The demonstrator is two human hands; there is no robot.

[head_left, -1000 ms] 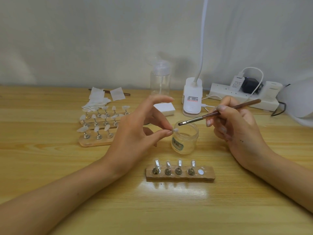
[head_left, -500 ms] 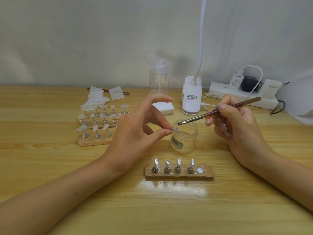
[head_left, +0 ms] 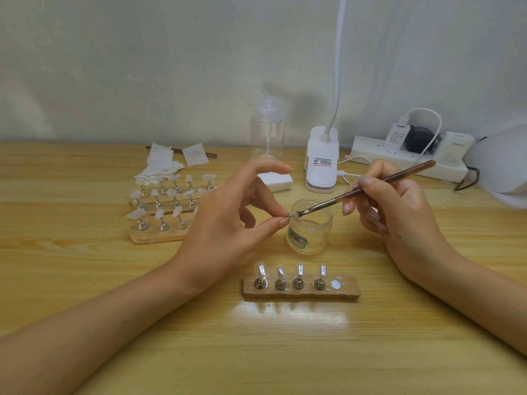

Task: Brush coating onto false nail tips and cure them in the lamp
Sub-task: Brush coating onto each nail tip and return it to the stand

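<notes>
landmark: a clear jar (head_left: 310, 232) stood open on the wooden table (head_left: 85, 280); every place below was told from it.
left hand (head_left: 228, 220): hovered just left of the jar's rim, fingertips closed in a pinch on the nail tip, forefinger lifted free above them.
nail tip (head_left: 294, 214): small and pale, over the jar's left rim, held in the left hand's pinch; what it sat on could not be made out.
right hand (head_left: 399, 212): right of the jar, fingers curled round the brush handle like a pen.
brush (head_left: 370, 186): brown handle slanted up and away to the jar's right; bristles lay over the jar's mouth, touching the nail tip.
near stand (head_left: 346, 289): a wooden bar in front of the jar, toward the person; four tips stood on metal pegs, and a bare round disc (head_left: 336, 284) sat at its right end.
far stands (head_left: 159, 236): well left of the jar, partly hidden by the left hand, with rows of pale tips on pegs.
wipes (head_left: 159, 169): left of and behind the jar, beyond the far stands.
pump bottle (head_left: 267, 129): behind the jar, slightly left, by the wall.
clip lamp (head_left: 322, 163): white, straight behind the jar.
power strip (head_left: 399, 161): behind the jar to the right, with plugs in it.
</notes>
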